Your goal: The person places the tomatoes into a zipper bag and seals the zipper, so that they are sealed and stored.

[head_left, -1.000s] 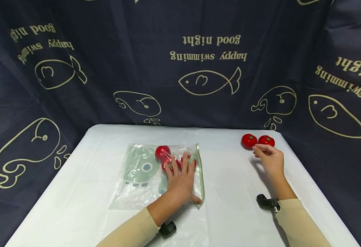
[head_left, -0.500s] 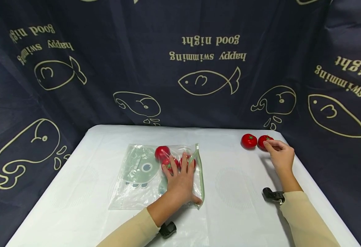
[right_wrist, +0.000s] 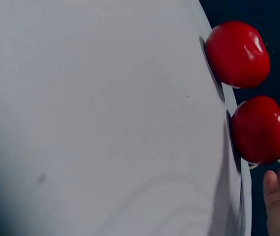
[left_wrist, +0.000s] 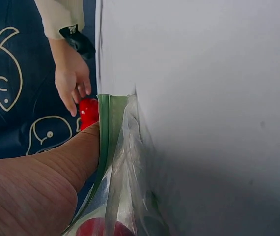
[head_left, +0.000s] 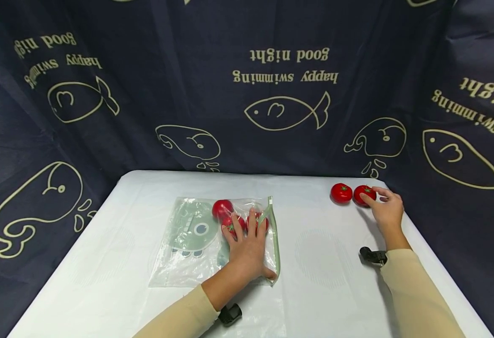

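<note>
Right hand (head_left: 389, 211), fingers apart (left hand (head_left: 247, 251) likewise), could roll the rightmost glossy round red tomato (head_left: 363, 195) away by nudging.

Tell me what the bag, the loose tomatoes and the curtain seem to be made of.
Bag: clear, shiny plastic film; it is see-through, with creases and glints.
Loose tomatoes: smooth and glossy, perhaps plastic, given the even red and sharp highlights; real fruit isn't ruled out.
Curtain: probably matte cloth, as its soft folds suggest.

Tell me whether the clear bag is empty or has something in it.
Not empty: the clear bag holds three red tomatoes, seen through its plastic in the head view.
</note>
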The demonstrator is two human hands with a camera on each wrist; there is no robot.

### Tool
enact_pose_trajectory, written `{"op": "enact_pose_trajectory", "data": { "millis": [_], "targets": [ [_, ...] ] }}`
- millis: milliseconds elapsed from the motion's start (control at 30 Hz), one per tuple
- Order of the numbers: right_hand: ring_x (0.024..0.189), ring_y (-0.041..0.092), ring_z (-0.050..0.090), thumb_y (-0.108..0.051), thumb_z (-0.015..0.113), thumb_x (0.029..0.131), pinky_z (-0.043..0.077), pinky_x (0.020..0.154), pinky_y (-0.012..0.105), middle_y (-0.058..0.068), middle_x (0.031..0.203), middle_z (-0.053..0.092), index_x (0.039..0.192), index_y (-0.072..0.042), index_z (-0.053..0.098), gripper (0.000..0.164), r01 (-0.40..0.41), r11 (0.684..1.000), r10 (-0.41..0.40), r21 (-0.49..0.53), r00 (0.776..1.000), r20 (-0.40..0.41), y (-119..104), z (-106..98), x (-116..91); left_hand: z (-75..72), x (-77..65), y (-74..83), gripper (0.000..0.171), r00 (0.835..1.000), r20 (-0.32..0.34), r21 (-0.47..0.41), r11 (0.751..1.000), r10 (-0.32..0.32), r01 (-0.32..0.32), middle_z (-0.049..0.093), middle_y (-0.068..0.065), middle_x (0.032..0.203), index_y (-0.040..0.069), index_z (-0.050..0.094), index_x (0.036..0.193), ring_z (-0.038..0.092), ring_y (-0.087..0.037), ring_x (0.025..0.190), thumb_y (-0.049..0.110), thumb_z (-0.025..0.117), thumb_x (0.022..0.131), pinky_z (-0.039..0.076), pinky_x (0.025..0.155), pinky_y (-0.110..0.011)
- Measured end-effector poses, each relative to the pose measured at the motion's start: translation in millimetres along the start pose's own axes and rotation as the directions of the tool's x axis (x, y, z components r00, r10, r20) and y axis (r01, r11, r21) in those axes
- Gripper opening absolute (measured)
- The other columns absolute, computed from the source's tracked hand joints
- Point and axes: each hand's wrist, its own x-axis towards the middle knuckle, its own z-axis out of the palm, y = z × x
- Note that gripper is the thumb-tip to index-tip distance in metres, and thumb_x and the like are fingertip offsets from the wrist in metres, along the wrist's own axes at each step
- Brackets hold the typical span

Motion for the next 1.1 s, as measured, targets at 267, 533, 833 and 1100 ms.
{"op": "enact_pose_trajectory", "data": {
  "millis": [267,533,833,1100],
  "targets": [
    [0.139,0.03,0.042,-0.047,0.073,0.092,0.05,0.102,0.03,0.011,0.162,0.041,0.157,-0.019,0.042,0.077,-0.134,0.99,0.128,0.05,0.986,0.107,7,6,10,-0.3,-0.3,1.0,0.144,1.0,0.0,-0.005,1.0,-0.007,0.007,0.002,-0.015,0.173,0.024,0.024,0.163,0.0,-0.059,0.154,0.069,0.094,0.046,0.011,0.113,-0.083],
    [0.152,0.031,0.034,-0.042,0.076,0.091,0.038,0.12,0.045,0.01,0.167,0.035,0.16,-0.021,0.035,0.084,-0.226,0.965,0.208,0.132,0.969,0.132,6,9,17,-0.8,-0.5,1.0,0.143,1.0,0.002,-0.001,1.0,-0.007,0.007,0.004,-0.016,0.173,0.024,0.024,0.163,0.0,-0.059,0.154,0.069,0.094,0.046,0.012,0.113,-0.082],
    [0.154,0.032,0.031,-0.037,0.075,0.093,0.033,0.123,0.047,0.011,0.167,0.034,0.16,-0.018,0.035,0.081,-0.262,0.956,0.243,0.135,0.96,0.14,7,11,21,0.5,-0.9,1.0,0.142,1.0,-0.004,0.003,1.0,0.001,-0.001,0.005,-0.016,0.173,0.023,0.025,0.163,0.001,-0.059,0.154,0.07,0.093,0.047,0.011,0.113,-0.082],
    [0.153,0.031,0.032,-0.038,0.077,0.091,0.033,0.123,0.045,0.012,0.165,0.037,0.158,-0.017,0.039,0.08,-0.274,0.951,0.256,0.144,0.958,0.131,8,13,23,1.1,-0.3,0.4,0.144,1.0,-0.01,0.012,1.0,0.003,-0.003,0.004,-0.017,0.173,0.023,0.025,0.163,0.001,-0.059,0.154,0.071,0.093,0.046,0.012,0.113,-0.082]
  ]
}}
